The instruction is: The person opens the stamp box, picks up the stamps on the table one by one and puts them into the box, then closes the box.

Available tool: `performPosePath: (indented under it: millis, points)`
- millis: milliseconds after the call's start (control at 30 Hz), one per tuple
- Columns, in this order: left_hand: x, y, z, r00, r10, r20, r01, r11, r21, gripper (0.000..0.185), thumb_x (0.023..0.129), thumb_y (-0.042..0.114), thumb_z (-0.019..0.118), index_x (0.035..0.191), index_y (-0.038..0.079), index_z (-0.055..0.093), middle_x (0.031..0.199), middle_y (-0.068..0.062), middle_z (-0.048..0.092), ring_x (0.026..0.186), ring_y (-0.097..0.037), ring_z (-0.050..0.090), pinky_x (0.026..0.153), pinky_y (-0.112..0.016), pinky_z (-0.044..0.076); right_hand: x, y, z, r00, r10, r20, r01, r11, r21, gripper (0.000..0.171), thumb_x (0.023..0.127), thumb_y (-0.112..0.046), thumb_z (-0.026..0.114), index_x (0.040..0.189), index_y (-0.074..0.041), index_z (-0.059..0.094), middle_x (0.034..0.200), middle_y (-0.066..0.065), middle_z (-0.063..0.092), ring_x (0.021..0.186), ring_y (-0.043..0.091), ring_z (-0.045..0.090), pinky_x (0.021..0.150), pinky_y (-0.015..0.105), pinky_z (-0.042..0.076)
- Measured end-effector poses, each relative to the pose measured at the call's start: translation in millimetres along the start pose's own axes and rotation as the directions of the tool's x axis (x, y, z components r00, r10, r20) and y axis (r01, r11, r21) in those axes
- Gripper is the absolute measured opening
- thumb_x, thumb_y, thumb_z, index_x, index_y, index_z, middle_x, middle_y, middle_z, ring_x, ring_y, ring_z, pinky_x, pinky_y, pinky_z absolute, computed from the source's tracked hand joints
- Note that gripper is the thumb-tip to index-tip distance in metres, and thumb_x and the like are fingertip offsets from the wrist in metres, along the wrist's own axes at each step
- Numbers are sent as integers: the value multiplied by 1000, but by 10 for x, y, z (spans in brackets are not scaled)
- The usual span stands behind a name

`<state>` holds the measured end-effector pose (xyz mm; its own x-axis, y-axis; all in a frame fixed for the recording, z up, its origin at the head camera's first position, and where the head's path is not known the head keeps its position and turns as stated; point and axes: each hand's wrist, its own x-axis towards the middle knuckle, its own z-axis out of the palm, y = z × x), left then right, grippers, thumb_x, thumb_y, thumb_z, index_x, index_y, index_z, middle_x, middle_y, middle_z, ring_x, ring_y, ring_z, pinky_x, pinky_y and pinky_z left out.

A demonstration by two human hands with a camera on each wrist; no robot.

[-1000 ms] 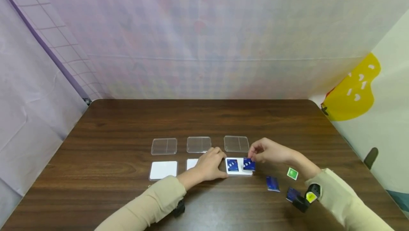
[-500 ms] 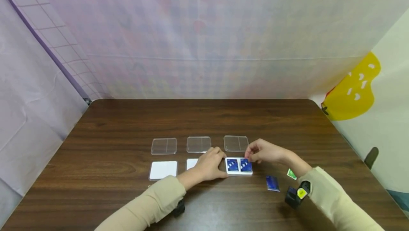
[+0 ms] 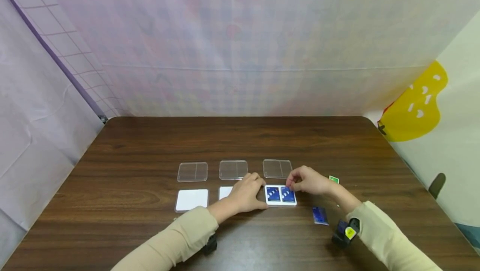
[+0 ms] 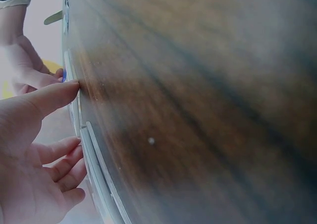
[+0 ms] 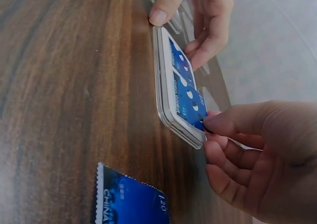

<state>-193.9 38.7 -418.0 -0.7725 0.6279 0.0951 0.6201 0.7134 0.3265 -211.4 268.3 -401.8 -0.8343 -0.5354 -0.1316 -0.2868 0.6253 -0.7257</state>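
Two blue stamps lie side by side on the white insert of a clear stamp case. My right hand pinches the upper right corner of the right-hand blue stamp, which lies nearly flat. The left-hand blue stamp is flat beside it. My left hand holds the case at its left end, thumb at the near corner and forefinger at the far one. That hand covers most of the middle case. A loose blue stamp lies on the table near the right hand.
Three clear lids stand in a row behind the cases. A third case with a white insert lies at the left. A green stamp shows behind my right wrist. Another blue stamp is partly hidden by the wrist camera.
My right hand has moved slightly left and lowered the tilted blue stamp flat onto the insert, beside the first. The right forearm now uncovers a green stamp behind it. My left hand has stayed still.
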Motion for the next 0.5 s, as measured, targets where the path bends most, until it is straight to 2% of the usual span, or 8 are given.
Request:
performPosePath:
  millis: [233,500]
  points:
    - [5,-2,3,1000,2,-1,-2,1000,3,55,64,40,78,107,9,62,100,0,55,91,-14,50,73,-23,46,-2,20,43,998,-34,-53,30,997,-67,4,77,-1,62,79,-1,65,73,0,63,66,4,52,61,20,44]
    - [6,-2,0,1000,3,-1,-3,1000,7,55,64,40,78,108,9,62,99,0,55,91,-14,49,73,-23,46,1,25,105,992,-56,-109,40,988,-149,6,76,1,63,76,-5,64,70,-3,60,63,3,49,57,20,42]
